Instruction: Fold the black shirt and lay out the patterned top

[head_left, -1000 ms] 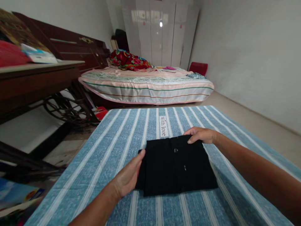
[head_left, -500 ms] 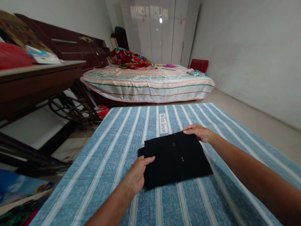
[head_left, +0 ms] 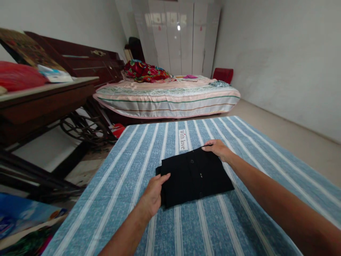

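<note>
A folded black buttoned garment (head_left: 195, 176) lies on a blue and white striped bedsheet (head_left: 128, 167) with a "With love" label. My left hand (head_left: 154, 192) rests at the garment's near left edge, fingers held together and laid flat against the fold. My right hand (head_left: 217, 148) sits at the far right corner, fingers curled in a pinch on the cloth's edge. Both forearms reach in from the bottom of the view.
A dark wooden table (head_left: 45, 103) with a red bundle and books stands at the left. A second bed (head_left: 170, 96) with striped covers and a floral heap lies beyond, before white wardrobes (head_left: 176, 35). A red box (head_left: 223, 75) stands by the right wall.
The view has pulled back and the garment sits farther off. My left hand slid from the left side onto the near left edge. My right hand stays at the far corner.
</note>
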`<state>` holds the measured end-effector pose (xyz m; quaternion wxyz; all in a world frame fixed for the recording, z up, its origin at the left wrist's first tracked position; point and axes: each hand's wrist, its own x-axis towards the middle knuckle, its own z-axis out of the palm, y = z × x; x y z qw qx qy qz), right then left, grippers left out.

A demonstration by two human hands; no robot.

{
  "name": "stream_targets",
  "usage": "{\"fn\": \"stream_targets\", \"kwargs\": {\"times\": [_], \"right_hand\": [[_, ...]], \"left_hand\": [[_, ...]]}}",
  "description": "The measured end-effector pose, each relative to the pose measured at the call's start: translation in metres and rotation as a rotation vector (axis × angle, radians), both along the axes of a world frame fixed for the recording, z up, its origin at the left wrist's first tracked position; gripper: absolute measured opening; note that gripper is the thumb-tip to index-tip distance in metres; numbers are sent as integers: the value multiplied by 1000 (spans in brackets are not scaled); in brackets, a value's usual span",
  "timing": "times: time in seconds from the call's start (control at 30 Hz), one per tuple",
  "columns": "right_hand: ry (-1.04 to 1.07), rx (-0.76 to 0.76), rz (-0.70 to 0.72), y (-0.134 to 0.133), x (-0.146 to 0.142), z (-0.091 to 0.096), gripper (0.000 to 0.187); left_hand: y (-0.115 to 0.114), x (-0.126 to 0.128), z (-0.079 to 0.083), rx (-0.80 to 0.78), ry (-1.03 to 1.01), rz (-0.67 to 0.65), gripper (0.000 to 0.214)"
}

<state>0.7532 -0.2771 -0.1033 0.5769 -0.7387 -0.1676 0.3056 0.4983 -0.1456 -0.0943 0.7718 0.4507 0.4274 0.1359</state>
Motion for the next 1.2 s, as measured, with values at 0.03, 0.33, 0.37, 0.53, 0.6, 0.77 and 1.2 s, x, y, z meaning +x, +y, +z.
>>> {"fn": "stream_targets", "kwargs": {"times": [0.03,0.33,0.37,0.53,0.6,0.77,1.2], "right_hand": [[21,8,-1,-3,0,0,23],[214,35,92,-28,-6,2,31],[223,39,91,-27,-7,2,30],[199,92,59,-21,-16,14,27],[168,147,68,-29,-24,28,30],[34,255,215,-107,-59,67,31],[-576,-229,605,-248,-186,3,34]], "left_hand": [[0,0,1,32,-3,-13,23],[5,-5,15,17,-65,-74,5],[7,-3,15,12,-57,-83,6],[6,13,20,44,-9,-100,18],[0,14,26,82,-25,-99,24],[-30,-23,38,450,-198,-291,30],[-75,-135,-4,1060,-97,-649,40]]}}
